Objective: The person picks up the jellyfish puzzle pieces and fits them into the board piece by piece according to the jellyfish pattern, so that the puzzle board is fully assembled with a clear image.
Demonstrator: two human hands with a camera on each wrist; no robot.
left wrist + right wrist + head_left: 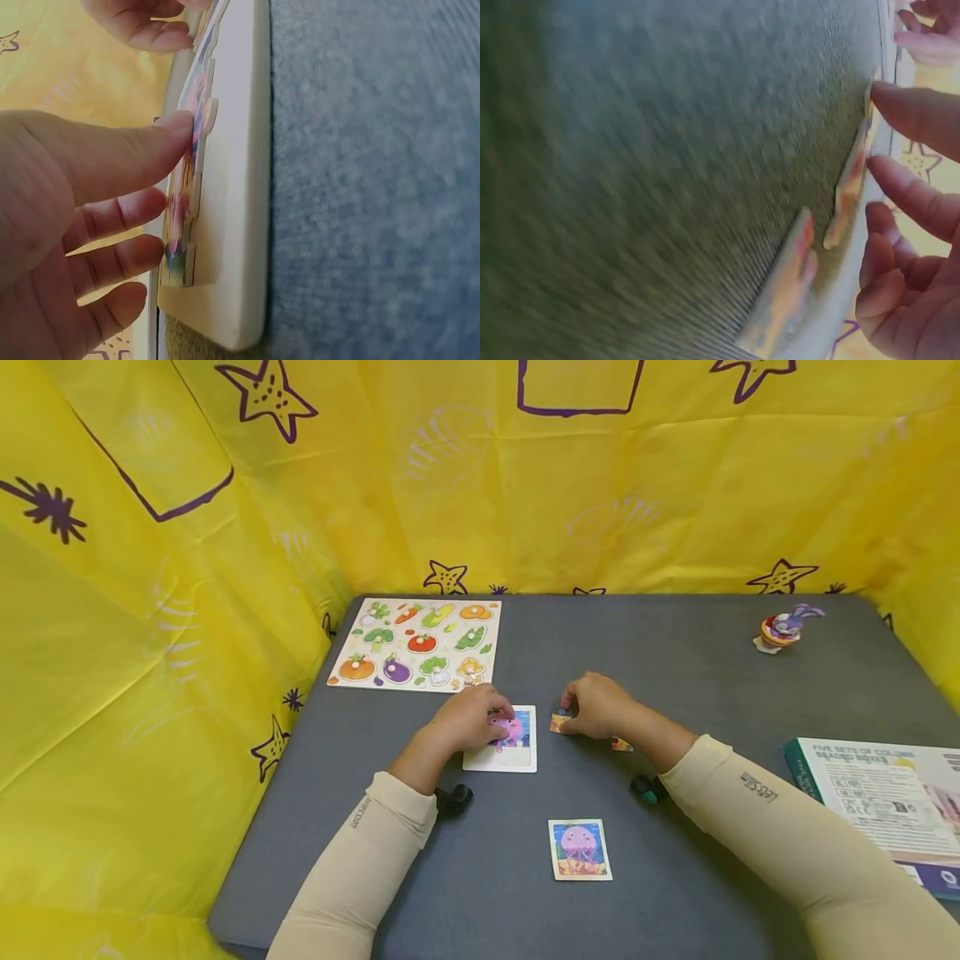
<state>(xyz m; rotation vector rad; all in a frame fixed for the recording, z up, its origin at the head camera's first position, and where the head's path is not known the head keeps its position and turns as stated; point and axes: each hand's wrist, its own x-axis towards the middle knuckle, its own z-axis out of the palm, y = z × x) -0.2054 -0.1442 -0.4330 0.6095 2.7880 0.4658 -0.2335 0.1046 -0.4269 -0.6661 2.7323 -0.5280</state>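
Note:
My left hand (471, 717) rests its thumb and fingertips on the jellyfish puzzle pieces (513, 729) lying in a white puzzle tray (501, 761). In the left wrist view the pieces (191, 161) sit on the tray's board (238, 187), whose near part is bare. Just right of the tray, my right hand (600, 706) pinches an orange and yellow puzzle piece (558, 723) at table level. Another piece (621, 744) lies beneath that hand, partly hidden by it. The right wrist view shows a loose piece (780, 289) lying apart from the fingers.
A jellyfish picture card (581, 850) lies nearer me. Behind the tray is a vegetable peg board (420, 645). A bunny figurine (783, 628) stands far right, and a boxed set (885, 797) lies at the right edge. Yellow cloth (480, 485) hangs around the grey table (675, 652).

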